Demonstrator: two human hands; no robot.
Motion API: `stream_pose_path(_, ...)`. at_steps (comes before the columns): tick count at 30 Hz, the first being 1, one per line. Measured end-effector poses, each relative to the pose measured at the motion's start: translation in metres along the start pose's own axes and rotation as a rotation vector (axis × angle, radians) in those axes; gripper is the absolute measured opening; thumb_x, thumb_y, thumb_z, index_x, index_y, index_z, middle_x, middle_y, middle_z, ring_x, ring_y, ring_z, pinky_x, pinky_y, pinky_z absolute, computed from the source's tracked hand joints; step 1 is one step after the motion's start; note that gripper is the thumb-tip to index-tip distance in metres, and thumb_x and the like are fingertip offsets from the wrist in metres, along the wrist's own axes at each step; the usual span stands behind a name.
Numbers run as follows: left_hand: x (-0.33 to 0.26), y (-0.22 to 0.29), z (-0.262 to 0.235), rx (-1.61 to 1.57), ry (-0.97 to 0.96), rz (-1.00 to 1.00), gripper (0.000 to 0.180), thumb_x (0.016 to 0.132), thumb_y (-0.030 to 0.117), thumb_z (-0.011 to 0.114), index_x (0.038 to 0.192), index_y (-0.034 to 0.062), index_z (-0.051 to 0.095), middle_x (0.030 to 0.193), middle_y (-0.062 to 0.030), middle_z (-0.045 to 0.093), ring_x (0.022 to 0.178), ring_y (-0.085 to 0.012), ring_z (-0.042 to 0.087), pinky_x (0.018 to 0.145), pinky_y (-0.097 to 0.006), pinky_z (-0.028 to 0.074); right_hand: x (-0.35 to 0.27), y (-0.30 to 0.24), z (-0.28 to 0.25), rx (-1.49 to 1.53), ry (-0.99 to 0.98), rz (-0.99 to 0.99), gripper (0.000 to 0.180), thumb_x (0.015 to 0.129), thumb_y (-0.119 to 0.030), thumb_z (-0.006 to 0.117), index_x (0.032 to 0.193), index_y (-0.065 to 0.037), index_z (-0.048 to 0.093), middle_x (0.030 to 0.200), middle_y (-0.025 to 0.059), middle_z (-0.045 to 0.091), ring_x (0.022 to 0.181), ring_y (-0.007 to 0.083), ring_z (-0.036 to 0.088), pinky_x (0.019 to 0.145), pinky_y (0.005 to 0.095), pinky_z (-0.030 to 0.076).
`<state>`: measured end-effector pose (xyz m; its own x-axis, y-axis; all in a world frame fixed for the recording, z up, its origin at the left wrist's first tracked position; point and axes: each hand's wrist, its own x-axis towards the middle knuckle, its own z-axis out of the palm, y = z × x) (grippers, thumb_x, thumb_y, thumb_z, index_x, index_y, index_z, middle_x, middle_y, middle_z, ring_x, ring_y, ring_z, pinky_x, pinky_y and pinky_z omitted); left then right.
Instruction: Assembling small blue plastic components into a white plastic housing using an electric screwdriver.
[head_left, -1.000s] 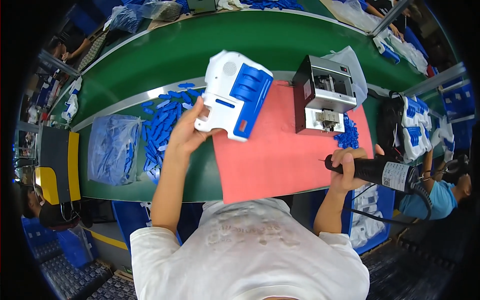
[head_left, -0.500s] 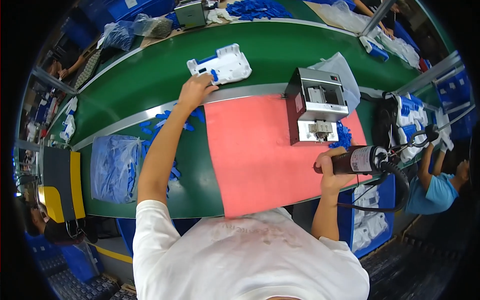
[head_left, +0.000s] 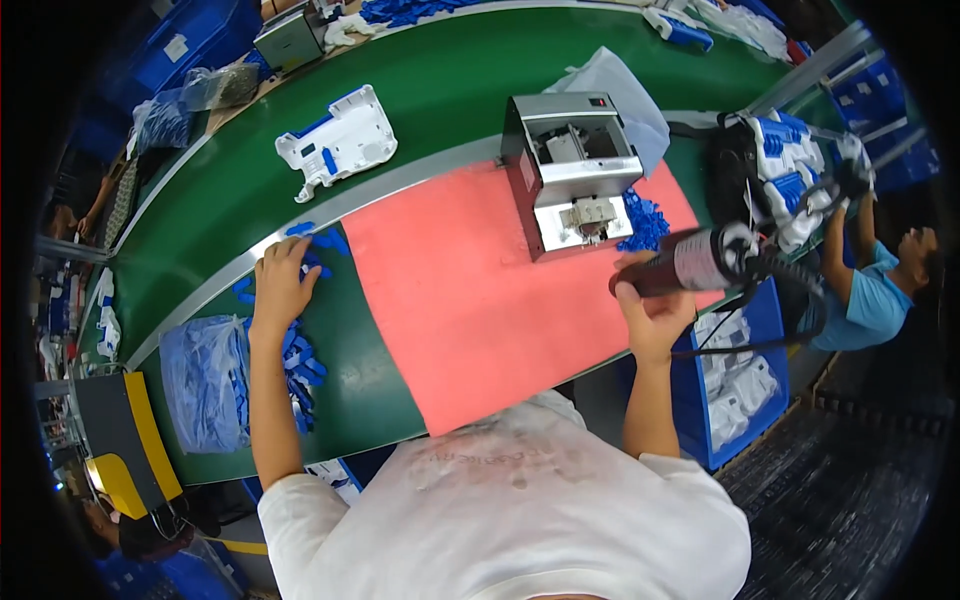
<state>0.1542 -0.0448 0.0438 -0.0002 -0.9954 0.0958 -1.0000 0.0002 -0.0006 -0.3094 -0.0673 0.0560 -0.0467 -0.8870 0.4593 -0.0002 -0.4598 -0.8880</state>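
left hand (head_left: 283, 283) is spread loosely on small blue plastic clips (head_left: 300, 350), left of centre; light, stiff, easily pinched. right hand (head_left: 652, 305) is clenched around a black power screwdriver (head_left: 700, 262).

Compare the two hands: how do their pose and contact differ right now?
The left hand lies palm down, fingers spread, on the loose small blue plastic parts at the green belt's edge; the right hand is closed around the black cylindrical power screwdriver, lifted over the edge of the red mat. Left grips nothing; right grips a tool. Both are bare.
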Motion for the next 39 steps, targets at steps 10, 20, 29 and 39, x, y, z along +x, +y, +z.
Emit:
stream_pose_path(10,-0.005,0.009,0.011,-0.25,0.2,0.145,0.015,0.086,0.005,0.06,0.098,-0.0012,0.066,0.102,-0.0167,0.068,0.093,-0.0367,0.062,0.085,-0.041,0.048,0.002,0.027,-0.005,-0.127,0.001,0.039,0.058,0.077,0.002,0.075,0.128,0.004,0.047,0.113,0.0109,0.06,0.105,0.0195,0.06,0.093,0.0321,0.047)
stream_pose_path(20,-0.081,0.153,-0.056,-1.243,0.22,-0.026,0.012,0.078,0.001,0.072,0.09,0.0001,0.072,0.084,-0.0115,0.071,0.074,-0.0205,0.067,0.066,-0.029,0.051,-0.053,-0.02,0.053,0.041,-0.561,0.187,0.034,0.085,-0.001,0.066,0.117,0.006,0.058,0.091,0.013,0.064,0.08,0.0138,0.061,0.069,0.0265,0.048)
stream_pose_path(29,-0.127,0.179,-0.019,-0.896,0.745,-0.177,0.02,0.072,0.005,0.077,0.09,0.0028,0.071,0.09,-0.0079,0.069,0.086,-0.0258,0.061,0.073,-0.034,0.051,-0.069,0.008,0.129,0.156,-0.852,0.424,0.023,0.095,-0.001,0.053,0.117,0.005,0.058,0.085,0.0055,0.063,0.074,0.0088,0.058,0.067,0.0237,0.049)
stream_pose_path(39,-0.486,0.042,0.247,-0.576,0.567,-1.822,0.032,0.084,0.027,0.066,0.1,-0.0006,0.068,0.091,-0.0183,0.07,0.085,-0.0288,0.067,0.077,-0.037,0.051,-0.077,0.058,0.125,-0.097,-0.538,0.263,0.015,0.091,-0.007,0.062,0.104,-0.006,0.055,0.076,-0.0047,0.045,0.063,0.0031,0.04,0.054,0.018,0.033)
